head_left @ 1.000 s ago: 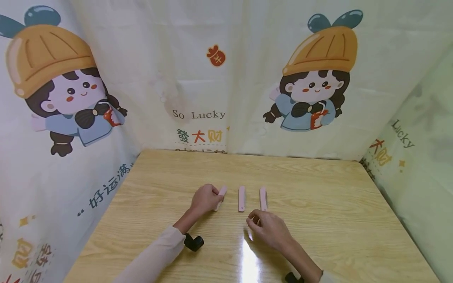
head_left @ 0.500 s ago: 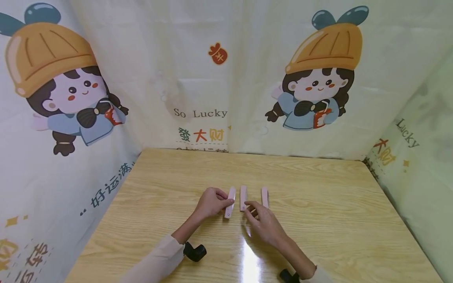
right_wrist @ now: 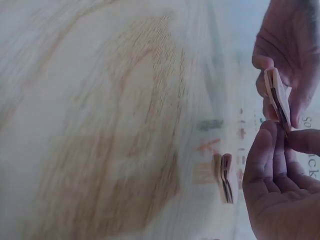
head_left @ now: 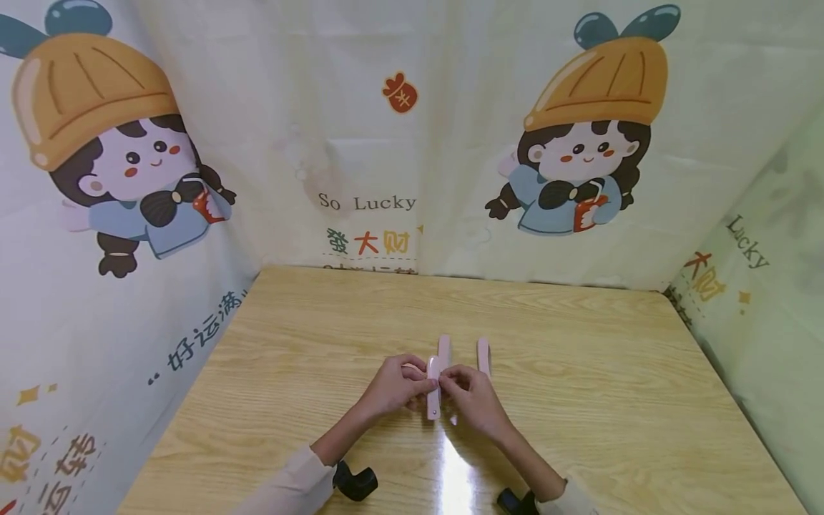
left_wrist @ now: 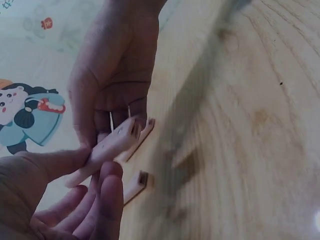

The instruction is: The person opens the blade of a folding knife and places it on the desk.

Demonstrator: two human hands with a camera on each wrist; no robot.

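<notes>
A slim pink folding knife (head_left: 433, 369), folded, with a rivet at its near end, is held upright in the head view over the near part of the table. My left hand (head_left: 390, 388) grips it between thumb and fingers from the left. From the right, my right hand (head_left: 481, 409) pinches its edge with thumb and fingertip. A dark slot runs along the held knife (right_wrist: 278, 97) in the right wrist view. Two matching pink knives lie behind the hands, a middle one (head_left: 445, 346) partly hidden and a right one (head_left: 483, 352).
The wooden table (head_left: 579, 386) reaches back to a cream curtain (head_left: 450, 143) with cartoon figures. Further curtain hangs along both sides. A black wrist camera mount (head_left: 355, 482) sits below the left sleeve, another (head_left: 515, 502) by the right sleeve.
My left hand has brought the left knife rightward and nearer, past its old spot on the table. My right hand has moved left, and its fingertips now meet the knife.
</notes>
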